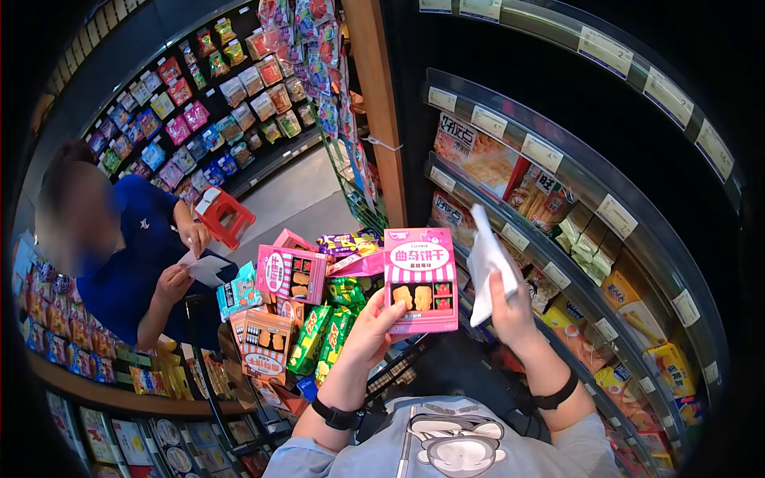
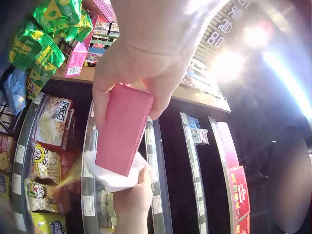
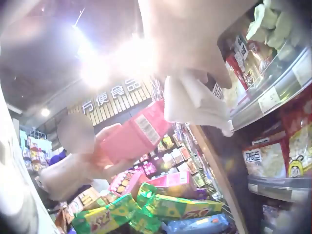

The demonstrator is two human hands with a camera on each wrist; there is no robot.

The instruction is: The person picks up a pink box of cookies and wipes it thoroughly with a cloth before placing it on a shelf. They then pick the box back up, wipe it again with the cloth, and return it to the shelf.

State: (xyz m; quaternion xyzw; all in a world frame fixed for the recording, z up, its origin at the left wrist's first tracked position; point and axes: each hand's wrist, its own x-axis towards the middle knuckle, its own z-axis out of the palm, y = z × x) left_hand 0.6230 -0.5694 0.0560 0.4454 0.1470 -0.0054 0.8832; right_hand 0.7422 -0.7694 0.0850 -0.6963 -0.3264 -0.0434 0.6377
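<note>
My left hand (image 1: 369, 327) grips a pink cookie box (image 1: 419, 275) by its lower left corner, thumb on the printed front. In the left wrist view the plain pink side of the box (image 2: 124, 129) shows between thumb and fingers. A folded white cloth (image 1: 488, 267) is pinched in my right hand (image 1: 510, 309), just right of the box. The right wrist view shows the cloth (image 3: 195, 100) hanging from the fingers near the barcoded end of the box. Left of my hands is a heap of snacks with another pink box (image 1: 291, 273) and green packets (image 1: 311, 338).
Curved shelves (image 1: 558, 179) with price tags and bagged snacks run along the right. At the left stands a person in a blue shirt (image 1: 139, 239), holding a white paper or cloth (image 1: 203, 267). Behind are a red stool (image 1: 225, 217), a wooden post (image 1: 376, 103) and a wall of hanging packets.
</note>
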